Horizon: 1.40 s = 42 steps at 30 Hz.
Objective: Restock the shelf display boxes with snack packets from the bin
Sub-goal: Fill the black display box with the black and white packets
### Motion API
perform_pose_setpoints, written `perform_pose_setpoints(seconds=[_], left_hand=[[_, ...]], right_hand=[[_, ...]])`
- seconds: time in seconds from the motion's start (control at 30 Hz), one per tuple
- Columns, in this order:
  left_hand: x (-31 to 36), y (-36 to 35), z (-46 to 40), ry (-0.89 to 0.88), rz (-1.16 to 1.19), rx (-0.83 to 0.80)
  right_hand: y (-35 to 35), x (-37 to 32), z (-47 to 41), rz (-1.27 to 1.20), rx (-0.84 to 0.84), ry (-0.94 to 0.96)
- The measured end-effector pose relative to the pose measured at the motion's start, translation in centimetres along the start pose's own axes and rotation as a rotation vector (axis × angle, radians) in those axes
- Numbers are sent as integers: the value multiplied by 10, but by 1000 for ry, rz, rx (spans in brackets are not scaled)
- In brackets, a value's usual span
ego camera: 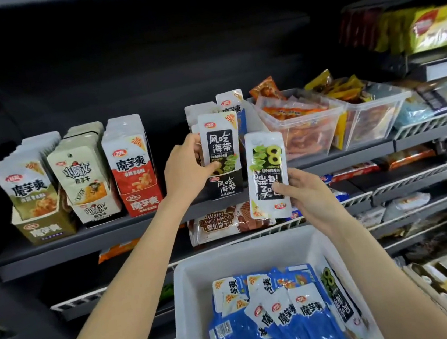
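Overhead, right hand (308,197) round a white-and-black seaweed packet (267,173) (upside down) — left hand (185,168) pinching the boxed one (219,141).

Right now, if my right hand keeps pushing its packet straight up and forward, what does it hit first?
Probably the black seaweed display box and the upright packets in it, which the left hand steadies. The right hand holds its upside-down seaweed packet just beside them; depth is unclear.

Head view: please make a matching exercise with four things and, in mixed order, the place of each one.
Things:
1. upside-down kelp packet
2. blue packets
3. red display box
4. orange packets

Places:
A. in the white bin
B. in a clear tub on the shelf
C. in the right hand
D. on the shelf, left of the left hand

Pairs: 1-C, 2-A, 3-D, 4-B
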<state>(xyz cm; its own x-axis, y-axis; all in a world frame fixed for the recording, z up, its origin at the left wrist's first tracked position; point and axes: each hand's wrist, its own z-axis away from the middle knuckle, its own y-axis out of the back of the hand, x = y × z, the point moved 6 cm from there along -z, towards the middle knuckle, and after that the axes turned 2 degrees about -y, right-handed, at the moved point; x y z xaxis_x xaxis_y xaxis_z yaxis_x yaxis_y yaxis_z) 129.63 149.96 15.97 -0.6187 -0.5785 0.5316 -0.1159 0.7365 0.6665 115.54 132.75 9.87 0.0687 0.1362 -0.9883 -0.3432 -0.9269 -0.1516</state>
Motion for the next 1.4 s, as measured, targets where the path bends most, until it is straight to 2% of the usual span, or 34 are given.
perform_pose_setpoints(seconds=[0.13,0.17,0.23,0.3,0.37,0.43,0.5,0.57,0.63,0.7,0.8,0.93,1.1,1.23,1.33,1.4], left_hand=[[-9,1,5,48,-25,-47],[-9,6,7,53,21,4],[-1,28,10,-2,189,227],[26,53,15,-268,209,390],[61,59,18,-609,-20,322],[80,48,16,-807,-295,181],[81,41,11,-808,-349,122],[72,40,7,-666,-165,107],[57,39,4,-458,43,163],[39,31,2,-248,233,209],[23,12,5,-71,376,215],[8,5,7,17,342,231],[-5,6,17,4,84,204],[-11,3,29,25,168,216],[1,10,43,-42,253,320],[14,12,57,-156,304,365]], right_hand=[[-7,-35,-7,605,-11,267],[-10,-42,-11,762,-34,322],[-15,-54,-16,959,-96,382],[-21,-64,-20,1141,-143,430],[-28,-73,-21,1404,-134,511],[-37,-88,-21,1514,-69,629],[-41,-106,-19,1406,13,765],[-35,-124,-18,1135,127,857],[-26,-134,-24,802,182,812],[-26,-138,-33,611,202,754],[-40,-141,-44,700,237,801],[-66,-139,-52,902,215,918],[-83,-118,-74,1004,116,867],[-86,-93,-80,1064,72,776],[-74,-81,-65,1030,171,799],[-56,-66,-41,936,232,766]])
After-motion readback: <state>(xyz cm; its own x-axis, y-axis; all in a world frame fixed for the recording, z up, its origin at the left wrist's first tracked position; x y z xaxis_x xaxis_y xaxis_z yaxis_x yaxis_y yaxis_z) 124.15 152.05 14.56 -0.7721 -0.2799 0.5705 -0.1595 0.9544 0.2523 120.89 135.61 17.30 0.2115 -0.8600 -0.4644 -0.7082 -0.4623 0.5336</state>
